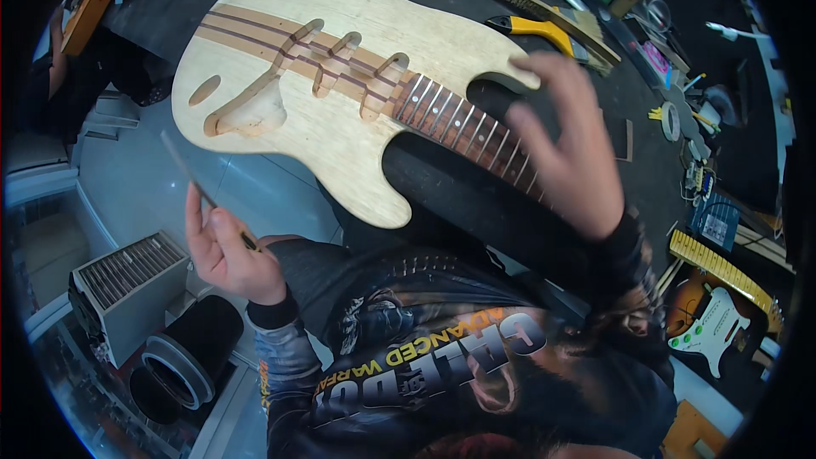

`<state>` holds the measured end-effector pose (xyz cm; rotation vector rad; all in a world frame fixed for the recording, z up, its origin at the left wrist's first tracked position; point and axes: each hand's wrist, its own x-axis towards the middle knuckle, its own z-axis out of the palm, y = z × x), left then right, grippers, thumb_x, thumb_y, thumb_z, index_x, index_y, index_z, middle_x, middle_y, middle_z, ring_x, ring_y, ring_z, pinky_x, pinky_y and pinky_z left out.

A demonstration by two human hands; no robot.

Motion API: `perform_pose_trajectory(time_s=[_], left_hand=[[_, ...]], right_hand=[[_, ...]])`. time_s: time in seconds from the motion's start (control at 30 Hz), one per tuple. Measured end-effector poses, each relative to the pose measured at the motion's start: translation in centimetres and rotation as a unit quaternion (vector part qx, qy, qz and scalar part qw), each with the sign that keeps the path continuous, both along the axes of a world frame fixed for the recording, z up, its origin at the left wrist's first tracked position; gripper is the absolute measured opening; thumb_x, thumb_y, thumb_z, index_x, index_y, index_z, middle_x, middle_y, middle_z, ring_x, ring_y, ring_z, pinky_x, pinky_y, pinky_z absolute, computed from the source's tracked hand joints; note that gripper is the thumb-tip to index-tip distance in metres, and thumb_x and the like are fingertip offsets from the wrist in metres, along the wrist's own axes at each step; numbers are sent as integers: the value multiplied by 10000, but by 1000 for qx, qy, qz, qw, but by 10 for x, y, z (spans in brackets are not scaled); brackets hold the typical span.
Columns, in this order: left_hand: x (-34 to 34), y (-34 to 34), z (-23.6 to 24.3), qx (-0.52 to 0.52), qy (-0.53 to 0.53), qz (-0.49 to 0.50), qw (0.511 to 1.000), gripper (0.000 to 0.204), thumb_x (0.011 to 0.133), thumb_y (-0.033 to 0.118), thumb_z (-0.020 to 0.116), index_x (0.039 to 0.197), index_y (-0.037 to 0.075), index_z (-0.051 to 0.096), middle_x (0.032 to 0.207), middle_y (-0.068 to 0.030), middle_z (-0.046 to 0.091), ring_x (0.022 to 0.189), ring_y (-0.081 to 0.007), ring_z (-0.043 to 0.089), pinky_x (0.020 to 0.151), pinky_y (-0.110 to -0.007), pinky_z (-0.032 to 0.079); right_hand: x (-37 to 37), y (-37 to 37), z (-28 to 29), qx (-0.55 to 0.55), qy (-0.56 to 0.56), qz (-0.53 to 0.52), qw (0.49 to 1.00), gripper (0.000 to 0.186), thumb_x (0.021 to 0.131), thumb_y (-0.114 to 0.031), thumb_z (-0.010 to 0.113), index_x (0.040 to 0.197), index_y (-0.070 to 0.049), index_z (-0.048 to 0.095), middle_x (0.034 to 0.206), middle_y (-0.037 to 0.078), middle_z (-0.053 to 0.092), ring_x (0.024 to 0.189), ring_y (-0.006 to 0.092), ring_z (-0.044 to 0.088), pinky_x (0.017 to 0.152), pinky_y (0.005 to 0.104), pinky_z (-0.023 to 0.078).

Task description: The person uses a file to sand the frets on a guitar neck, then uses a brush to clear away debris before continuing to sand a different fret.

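An unfinished electric guitar body (pixel 399 21) of pale bare wood lies on the dark bench, with dark stripes along its middle and several routed cavities. Its neck, with a brown fretted fingerboard (pixel 455 123), runs toward the lower right. Over that neck, blurred by motion, is my right hand (pixel 578 153), fingers apart and nothing seen in them; whether it touches the wood I cannot tell. My left hand (pixel 231 248), below the body at the left, grips a thin, straight metal tool (pixel 183 161) with a dark handle end, held clear of the guitar.
At the upper right are a brush (pixel 544 10), a yellow-handled cutter (pixel 540 30) and a tape roll (pixel 670 121). Another guitar body (pixel 716 327) with a white pickguard lies at the lower right. A black bin (pixel 200 336) stands at the lower left. Another person's arm (pixel 58 55) shows at far left.
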<state>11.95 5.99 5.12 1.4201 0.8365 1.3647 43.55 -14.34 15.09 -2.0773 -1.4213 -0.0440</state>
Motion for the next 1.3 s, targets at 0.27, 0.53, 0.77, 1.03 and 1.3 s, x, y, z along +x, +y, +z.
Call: perform_pose_trajectory(time_s=[0.27, 0.53, 0.77, 1.03, 1.3], left_hand=[[-96, 18, -161, -150, 3, 121, 981, 469, 1217, 102, 617, 1649, -77, 578, 1125, -94, 802, 874, -69, 662, 724, -256, 494], [-154, 10, -258, -235, 128, 141, 953, 402, 1197, 107, 653, 1557, -73, 668, 1083, -78, 795, 848, -76, 643, 737, -268, 494], [-142, 14, -267, -229, 199, 61, 951, 374, 1188, 106, 652, 1510, -82, 695, 944, -56, 775, 810, -96, 624, 754, -295, 494], [-134, 11, -260, -221, 183, 73, 955, 369, 1173, 103, 670, 1491, -80, 711, 809, 26, 636, 717, -62, 467, 673, -293, 403], [-142, 5, -260, -204, 206, 81, 954, 372, 1165, 116, 678, 1480, -78, 724, 787, 31, 608, 706, -66, 449, 664, -298, 385]], right_hand=[[169, 24, -47, -153, -293, -58, 942, 498, 956, 9, 680, 1437, -115, 720, 1395, 139, 690, 1328, 377, 675, 1080, 523, 565], [170, 29, -50, -151, -346, -13, 926, 300, 934, -101, 778, 1233, -126, 775, 1355, 104, 644, 1324, 331, 640, 1053, 479, 527], [193, 30, -13, -127, -342, -1, 931, 299, 915, -220, 784, 1176, -74, 778, 1332, 127, 639, 1310, 355, 621, 1089, 491, 508], [206, 29, -4, -16, -272, 5, 962, 317, 1016, -243, 749, 1223, -15, 673, 1180, 187, 741, 1136, 425, 728, 1019, 492, 565], [167, 49, 11, 183, -19, 7, 983, 338, 1174, -215, 684, 1371, 14, 533, 1144, 150, 849, 1014, 197, 794, 894, 369, 632]])
